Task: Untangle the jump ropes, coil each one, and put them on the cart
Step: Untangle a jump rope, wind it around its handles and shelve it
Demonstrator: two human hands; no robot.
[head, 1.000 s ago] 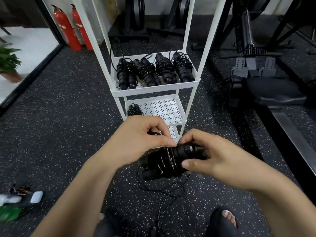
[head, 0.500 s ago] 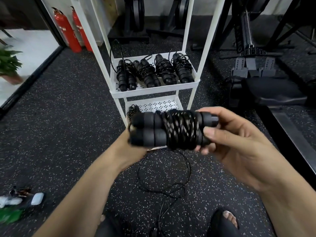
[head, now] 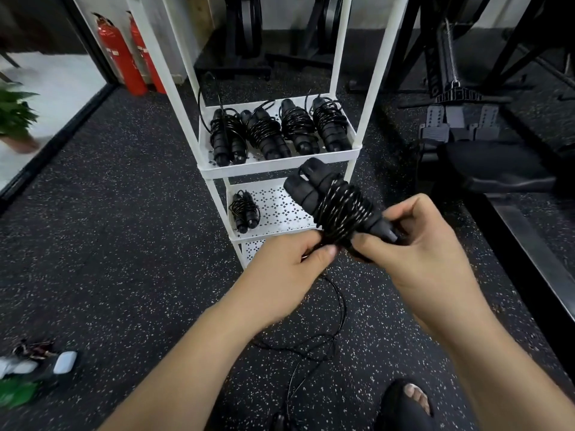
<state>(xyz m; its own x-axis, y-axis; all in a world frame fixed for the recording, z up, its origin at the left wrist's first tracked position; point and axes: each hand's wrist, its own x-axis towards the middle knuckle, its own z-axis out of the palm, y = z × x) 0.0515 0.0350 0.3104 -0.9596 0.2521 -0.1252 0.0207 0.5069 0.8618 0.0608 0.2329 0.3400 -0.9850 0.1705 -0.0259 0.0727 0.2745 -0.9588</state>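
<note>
A black jump rope, its cord wound round its two handles, is held in front of the white cart. My right hand grips the near ends of the handles. My left hand pinches the cord at the lower edge of the coil. The bundle tilts up and left toward the cart. Several coiled ropes lie on the cart's upper shelf, and one coiled rope lies on the shelf below. A loose black rope trails on the floor under my hands.
Two red fire extinguishers stand at the back left. A rowing machine seat and gym frames fill the right. A potted plant is at far left. Small items lie on the floor at lower left. My sandalled foot is below.
The coiled bundle has turned from lying crosswise to pointing up-left toward the cart. My left hand has come out from behind it and now pinches the cord at its lower edge.
</note>
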